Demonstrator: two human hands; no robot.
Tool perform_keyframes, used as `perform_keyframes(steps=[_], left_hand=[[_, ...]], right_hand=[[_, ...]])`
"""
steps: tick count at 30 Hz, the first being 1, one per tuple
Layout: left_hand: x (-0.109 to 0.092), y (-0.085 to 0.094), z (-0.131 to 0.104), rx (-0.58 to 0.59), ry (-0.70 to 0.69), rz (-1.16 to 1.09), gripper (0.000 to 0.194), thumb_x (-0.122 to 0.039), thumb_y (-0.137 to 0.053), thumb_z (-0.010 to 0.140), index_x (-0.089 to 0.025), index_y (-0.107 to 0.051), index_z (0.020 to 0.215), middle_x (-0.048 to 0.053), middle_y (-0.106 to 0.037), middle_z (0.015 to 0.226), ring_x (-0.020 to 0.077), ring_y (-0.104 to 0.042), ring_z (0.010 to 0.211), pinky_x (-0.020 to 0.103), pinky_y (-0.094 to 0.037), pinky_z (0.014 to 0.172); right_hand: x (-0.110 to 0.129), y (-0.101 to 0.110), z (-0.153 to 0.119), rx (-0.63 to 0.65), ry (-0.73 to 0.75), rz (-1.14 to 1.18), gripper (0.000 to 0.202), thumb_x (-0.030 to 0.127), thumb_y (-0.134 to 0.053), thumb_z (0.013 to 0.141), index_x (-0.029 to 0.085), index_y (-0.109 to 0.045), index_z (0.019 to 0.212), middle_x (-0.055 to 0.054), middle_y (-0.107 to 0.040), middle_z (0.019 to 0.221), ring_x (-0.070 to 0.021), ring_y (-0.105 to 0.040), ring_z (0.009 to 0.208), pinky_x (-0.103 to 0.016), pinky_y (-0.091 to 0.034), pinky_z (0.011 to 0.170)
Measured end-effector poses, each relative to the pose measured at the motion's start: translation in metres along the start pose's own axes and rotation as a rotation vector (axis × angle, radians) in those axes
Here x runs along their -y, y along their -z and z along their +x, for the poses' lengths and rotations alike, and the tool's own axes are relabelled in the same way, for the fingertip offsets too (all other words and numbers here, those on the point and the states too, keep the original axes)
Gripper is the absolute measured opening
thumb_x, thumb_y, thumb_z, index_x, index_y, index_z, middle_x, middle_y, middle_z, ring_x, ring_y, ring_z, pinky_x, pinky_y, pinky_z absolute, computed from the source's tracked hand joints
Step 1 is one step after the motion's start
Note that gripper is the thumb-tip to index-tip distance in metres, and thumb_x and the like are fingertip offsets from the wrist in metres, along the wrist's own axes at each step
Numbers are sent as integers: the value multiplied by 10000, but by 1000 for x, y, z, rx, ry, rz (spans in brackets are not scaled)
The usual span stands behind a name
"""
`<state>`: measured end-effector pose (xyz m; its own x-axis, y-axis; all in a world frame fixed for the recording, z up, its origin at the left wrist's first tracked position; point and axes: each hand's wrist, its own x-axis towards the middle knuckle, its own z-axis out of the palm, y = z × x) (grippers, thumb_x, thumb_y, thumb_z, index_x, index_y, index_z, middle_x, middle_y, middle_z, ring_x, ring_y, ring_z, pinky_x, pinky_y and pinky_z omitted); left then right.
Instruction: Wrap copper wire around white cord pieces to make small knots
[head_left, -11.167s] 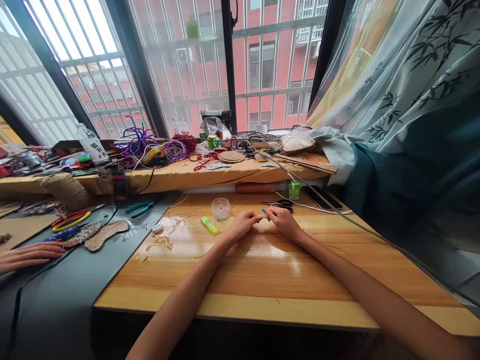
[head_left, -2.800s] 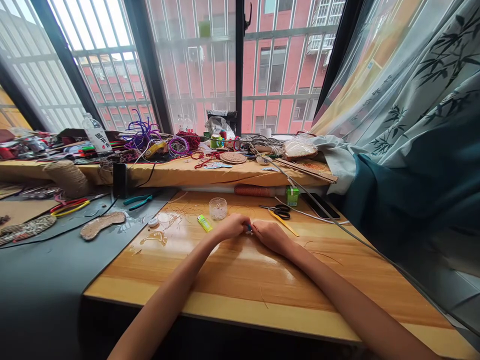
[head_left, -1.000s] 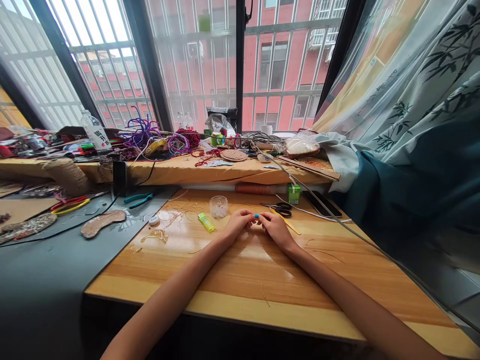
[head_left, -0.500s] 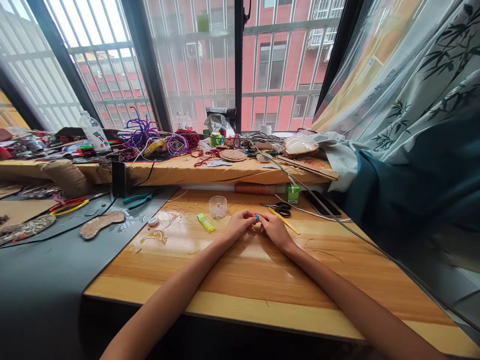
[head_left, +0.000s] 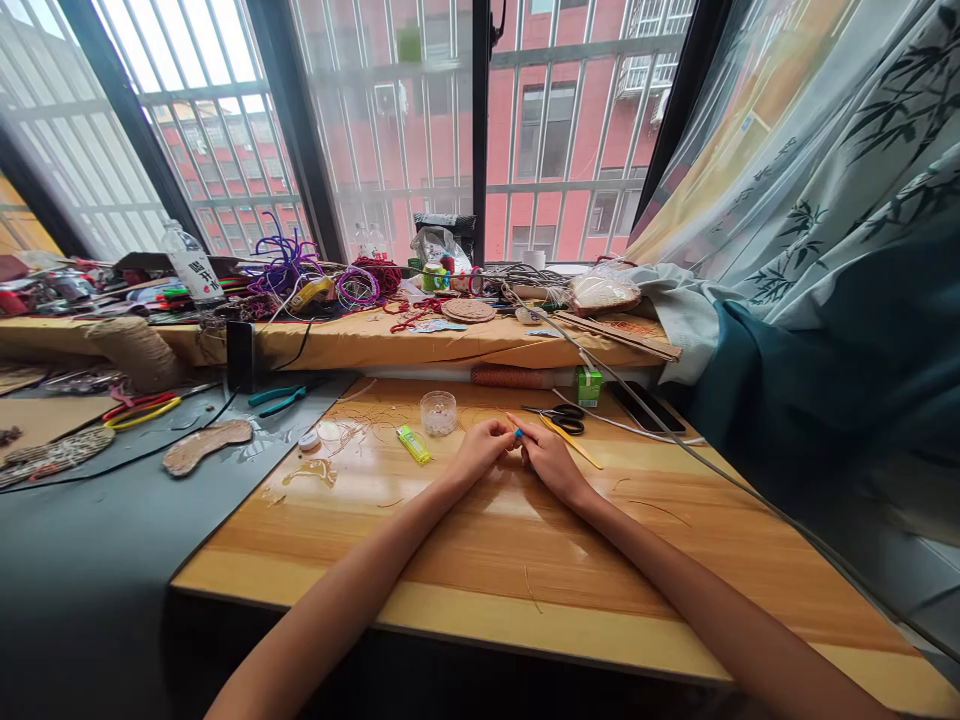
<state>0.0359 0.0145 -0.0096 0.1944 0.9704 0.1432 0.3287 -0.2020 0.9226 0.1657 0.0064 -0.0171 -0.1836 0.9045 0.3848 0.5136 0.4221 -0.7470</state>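
Note:
A small blue piece, too small to name by kind, sits between my fingertips over the wooden table. My left hand pinches it from the left. From the other side, my right hand closes on it, with one finger stretched forward. Just right of the hands lie black-handled scissors and a slim yellow tool. Left of them are a yellow-green lighter and a clear round container with small pale pieces inside.
Teal-handled pliers lie on the grey surface at left. Behind stand a green box and a dark phone. A grey cable crosses the right side. The windowsill holds cords, a bottle and clutter.
A finger of my right hand has stretched forward past the blue piece. Both hands stay together in nearly the same place; the whole view has shifted very slightly.

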Motion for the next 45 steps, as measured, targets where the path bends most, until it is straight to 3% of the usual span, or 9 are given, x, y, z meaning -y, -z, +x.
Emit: perform_keyframes(steps=[8,19,27,36,41,45], left_hand=[[-3,-2,-3,-49,-21,21,120,-246,-496,668,-139,-505,613,-33,-492,565,79,-421,551,188,-315,532],[0,-3,-2,-11,-3,-119,111,-235,-519,658,-127,-540,673,-24,-518,586,78,-439,547,189,-324,529],[5,-3,3,68,23,-295,174,-273,-542,662,-106,-569,705,-19,-512,560,64,-437,508,182,-347,502],[4,-3,2,35,82,-389,234,-223,-586,682,-105,-536,879,-30,-506,571,56,-463,500,175,-373,491],[6,-3,4,7,162,-414,344,-173,-609,678,-115,-446,975,-41,-515,575,56,-490,484,183,-394,510],[5,-3,3,0,197,-420,314,-168,-585,706,-121,-419,968,-38,-523,580,52,-496,485,178,-395,516]], right_hand=[[7,2,-2,-20,-41,62,405,232,-362,764,139,-521,1124,25,-501,522,-129,-442,500,-261,-375,549],[9,0,-3,-95,-61,182,86,251,-390,747,190,-430,792,32,-507,575,-103,-449,431,-225,-362,439],[15,3,-6,-112,-32,149,139,277,-394,767,187,-483,826,43,-495,517,-107,-459,436,-223,-367,457],[13,1,-6,-130,-16,119,133,286,-397,770,191,-482,810,-8,-567,694,-114,-513,498,-238,-410,490],[11,1,-5,-131,-13,118,135,283,-403,763,189,-490,807,-9,-564,682,-122,-523,515,-234,-404,465],[11,1,-5,-145,-7,128,142,286,-400,768,183,-487,813,-5,-551,652,-123,-520,516,-234,-401,468]])
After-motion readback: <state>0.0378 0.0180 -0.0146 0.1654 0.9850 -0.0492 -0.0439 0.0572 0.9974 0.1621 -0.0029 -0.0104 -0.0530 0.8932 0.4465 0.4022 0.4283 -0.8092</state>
